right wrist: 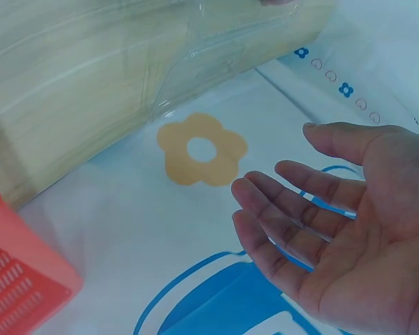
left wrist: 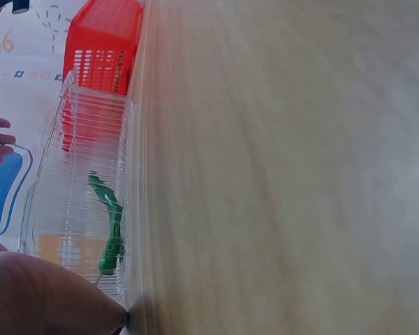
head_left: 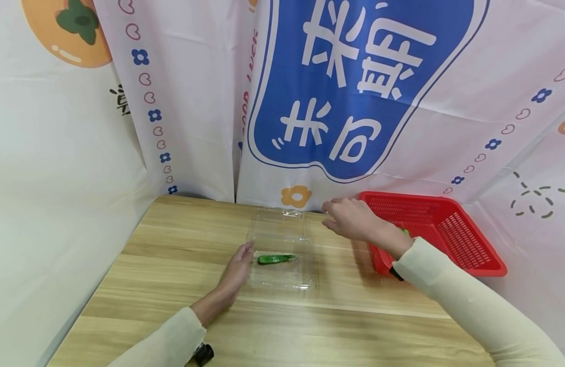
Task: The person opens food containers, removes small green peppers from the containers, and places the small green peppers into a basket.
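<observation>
A clear plastic clamshell box [head_left: 282, 280] lies on the table with its lid [head_left: 279, 224] raised or folded back toward the wall. Inside the base is one green chili pepper [head_left: 275, 259], also visible through the box wall in the left wrist view [left wrist: 112, 230]. My left hand [head_left: 234, 272] rests against the left side of the box, its fingers fairly straight along the wall. Over the table's back edge, right of the lid, my right hand [head_left: 353, 219] hovers with spread, slightly bent fingers and a bare palm, as the right wrist view shows.
A red plastic basket [head_left: 475, 239] stands at the right, partly behind my right forearm, with a bit of green [head_left: 404, 231] inside. A printed white cloth [head_left: 200, 127] hangs behind the wooden table [head_left: 172, 244].
</observation>
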### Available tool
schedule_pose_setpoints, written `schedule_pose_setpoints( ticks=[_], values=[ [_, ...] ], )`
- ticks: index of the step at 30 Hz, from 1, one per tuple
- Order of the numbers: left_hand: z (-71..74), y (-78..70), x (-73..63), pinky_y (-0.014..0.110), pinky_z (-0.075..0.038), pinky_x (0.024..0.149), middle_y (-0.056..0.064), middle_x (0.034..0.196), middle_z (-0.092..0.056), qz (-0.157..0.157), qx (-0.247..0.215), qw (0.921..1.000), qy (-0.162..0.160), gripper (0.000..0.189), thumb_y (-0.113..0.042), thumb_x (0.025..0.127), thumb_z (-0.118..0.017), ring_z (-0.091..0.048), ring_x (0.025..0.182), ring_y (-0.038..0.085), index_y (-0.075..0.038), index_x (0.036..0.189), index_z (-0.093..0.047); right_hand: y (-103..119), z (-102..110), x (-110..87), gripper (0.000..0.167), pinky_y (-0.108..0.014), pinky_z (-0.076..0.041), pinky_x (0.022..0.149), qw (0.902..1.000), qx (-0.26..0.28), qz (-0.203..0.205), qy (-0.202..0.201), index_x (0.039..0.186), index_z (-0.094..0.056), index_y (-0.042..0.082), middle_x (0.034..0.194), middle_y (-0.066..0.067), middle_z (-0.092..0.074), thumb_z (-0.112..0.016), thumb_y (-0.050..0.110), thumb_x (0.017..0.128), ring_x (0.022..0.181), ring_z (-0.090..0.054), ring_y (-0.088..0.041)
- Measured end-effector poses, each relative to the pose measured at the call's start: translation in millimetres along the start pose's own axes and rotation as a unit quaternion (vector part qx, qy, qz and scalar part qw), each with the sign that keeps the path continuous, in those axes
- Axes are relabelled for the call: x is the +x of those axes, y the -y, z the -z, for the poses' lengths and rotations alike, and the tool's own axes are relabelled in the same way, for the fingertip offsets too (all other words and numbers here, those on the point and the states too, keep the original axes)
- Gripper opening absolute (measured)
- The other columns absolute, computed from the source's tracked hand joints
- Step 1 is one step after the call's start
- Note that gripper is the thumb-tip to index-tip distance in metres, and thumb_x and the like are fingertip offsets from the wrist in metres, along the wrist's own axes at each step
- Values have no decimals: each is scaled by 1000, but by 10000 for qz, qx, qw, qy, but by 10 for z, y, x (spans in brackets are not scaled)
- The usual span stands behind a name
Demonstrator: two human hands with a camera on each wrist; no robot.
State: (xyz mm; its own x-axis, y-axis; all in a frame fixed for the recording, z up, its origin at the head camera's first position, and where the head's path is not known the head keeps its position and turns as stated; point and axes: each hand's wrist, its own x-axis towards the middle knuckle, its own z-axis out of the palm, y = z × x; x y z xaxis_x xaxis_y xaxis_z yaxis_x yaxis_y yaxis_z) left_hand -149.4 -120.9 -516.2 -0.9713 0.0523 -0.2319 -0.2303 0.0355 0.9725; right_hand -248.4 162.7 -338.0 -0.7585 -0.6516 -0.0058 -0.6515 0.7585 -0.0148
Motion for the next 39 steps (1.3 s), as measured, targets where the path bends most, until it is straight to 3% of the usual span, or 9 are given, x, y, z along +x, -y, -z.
schedule_pose_setpoints(
  ticks=[16,23,30,39],
  values=[
    [2,1,16,66,-17,128,20,174,-22,-44,14,10000,-25,56,-32,116,-32,-20,159,47,-7,167,-25,299,-176,102,22,-37,-54,54,9957,-539,722,-200,113,-77,11,98,-6,-76,-79,25,95,70,-64,-22],
    [6,-9,-6,67,-17,128,20,174,-20,0,3,10000,23,56,-32,116,-32,-19,159,47,-9,167,-24,403,-269,133,25,-39,-61,61,9951,-388,895,-153,116,-77,9,105,-5,-76,-78,24,96,82,-72,-23],
    [2,2,-4,66,-16,128,19,175,-20,10,-27,10000,57,56,-31,116,-32,-17,159,46,-9,168,-24,518,-405,178,18,-46,-63,70,9937,-432,1034,-88,108,-76,11,100,-7,-74,-77,24,96,88,-73,-26],
    [1,1,-4,67,-16,128,20,175,-19,-2,-56,10000,69,56,-31,117,-32,-17,159,47,-8,167,-24,645,-590,260,27,-40,-64,79,9924,-478,1107,235,120,-77,11,110,-6,-77,-76,25,98,94,-75,-22]
  ],
)
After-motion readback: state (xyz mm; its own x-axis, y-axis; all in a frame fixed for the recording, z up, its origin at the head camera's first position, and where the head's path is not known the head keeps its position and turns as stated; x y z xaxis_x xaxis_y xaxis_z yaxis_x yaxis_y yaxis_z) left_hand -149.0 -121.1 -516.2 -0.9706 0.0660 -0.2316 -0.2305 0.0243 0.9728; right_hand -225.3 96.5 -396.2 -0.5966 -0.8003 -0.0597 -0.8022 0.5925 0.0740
